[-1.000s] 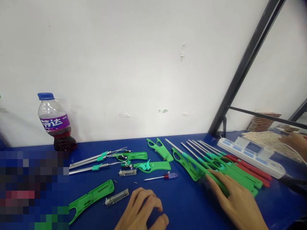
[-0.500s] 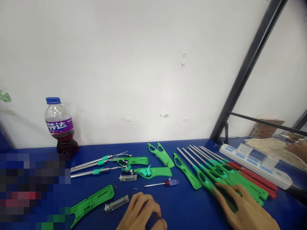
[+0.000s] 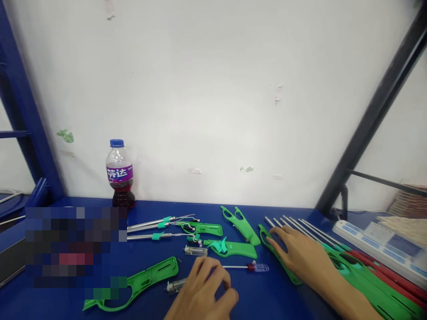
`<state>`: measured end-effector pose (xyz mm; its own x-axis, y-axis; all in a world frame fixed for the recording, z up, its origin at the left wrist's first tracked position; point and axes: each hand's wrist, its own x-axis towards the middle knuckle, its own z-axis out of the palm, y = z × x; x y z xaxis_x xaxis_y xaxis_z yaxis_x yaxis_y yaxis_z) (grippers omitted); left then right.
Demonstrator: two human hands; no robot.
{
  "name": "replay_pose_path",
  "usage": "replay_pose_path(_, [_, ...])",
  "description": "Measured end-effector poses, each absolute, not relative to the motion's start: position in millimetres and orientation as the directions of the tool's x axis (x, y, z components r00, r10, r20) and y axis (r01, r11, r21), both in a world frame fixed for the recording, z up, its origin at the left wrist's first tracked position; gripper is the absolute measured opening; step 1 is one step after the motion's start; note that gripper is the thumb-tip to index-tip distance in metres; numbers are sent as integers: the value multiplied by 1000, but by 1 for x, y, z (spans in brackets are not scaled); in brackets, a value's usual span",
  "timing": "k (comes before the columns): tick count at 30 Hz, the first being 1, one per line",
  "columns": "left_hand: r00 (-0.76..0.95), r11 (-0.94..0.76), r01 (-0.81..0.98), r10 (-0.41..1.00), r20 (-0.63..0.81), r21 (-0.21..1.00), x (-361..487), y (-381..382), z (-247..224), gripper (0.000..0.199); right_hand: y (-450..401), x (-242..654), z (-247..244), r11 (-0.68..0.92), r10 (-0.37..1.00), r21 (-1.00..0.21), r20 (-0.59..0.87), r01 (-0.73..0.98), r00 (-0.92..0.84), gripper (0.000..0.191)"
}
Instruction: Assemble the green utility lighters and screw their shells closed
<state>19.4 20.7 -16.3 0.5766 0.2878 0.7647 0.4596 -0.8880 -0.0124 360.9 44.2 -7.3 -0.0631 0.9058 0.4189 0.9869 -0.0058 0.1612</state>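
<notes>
My left hand (image 3: pixel 207 291) rests at the front of the blue table, fingers loosely curled and apart, with nothing visible in them. It partly covers a clear fuel tank (image 3: pixel 175 286). My right hand (image 3: pixel 296 253) reaches across a row of long-nosed gas lighters (image 3: pixel 373 278), fingertips by the metal barrels of the nearest ones and an empty green handle half (image 3: pixel 290 272); whether they touch is hard to see. A screwdriver (image 3: pixel 258 267) lies between my hands. Beyond it are a green handle half with a turquoise trigger (image 3: pixel 236 249) and another green handle piece (image 3: pixel 245 226).
Metal barrels with wires (image 3: pixel 150 226), another fuel tank (image 3: pixel 196 250) and a green handle half (image 3: pixel 150 273) lie to the left. A purple-labelled drink bottle (image 3: pixel 120 175) stands by the wall. A white power strip (image 3: pixel 376 249) and dark frame post (image 3: pixel 370 115) are right.
My right hand has moved from the green lighter handles forward and left to the barrel end. My left hand stays in place. The view has swung left.
</notes>
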Motion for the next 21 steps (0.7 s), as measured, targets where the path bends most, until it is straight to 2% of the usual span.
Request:
replay_pose_path(2, [569,-853,522,341,748,-9,10,37,-9,25,56,360,-10,-11,929,178,366,984,-56,30])
replay_pose_path(4, [542,-774,632,472,695,33,-4,57,1,24,61,359,-14,-11,942,184,332,983,-52,31])
replay_pose_path(6, [493,-662,747,607,623,54,-21,79,11,9,60,358,-17,-8,946,183,321,983,-51,32])
replay_pose_path(7, [458,-596,801,671,582,57,-29,89,15,8,59,358,-18,-6,945,181,322,983,-53,32])
replay_pose_path(8, [425,-537,842,721,548,54,-36,97,19,19,57,358,-19,-3,944,180,324,984,-56,32])
replay_pose_path(10, [381,-449,893,795,472,36,-47,110,25,29,55,358,-18,8,941,180,331,984,-68,30])
replay_pose_path(15, [354,-368,930,880,316,-16,-56,117,29,32,49,358,-17,37,931,169,352,985,-96,31])
replay_pose_path(21, [353,-346,935,903,244,-71,-58,115,20,30,46,359,-24,69,911,102,399,992,-104,33])
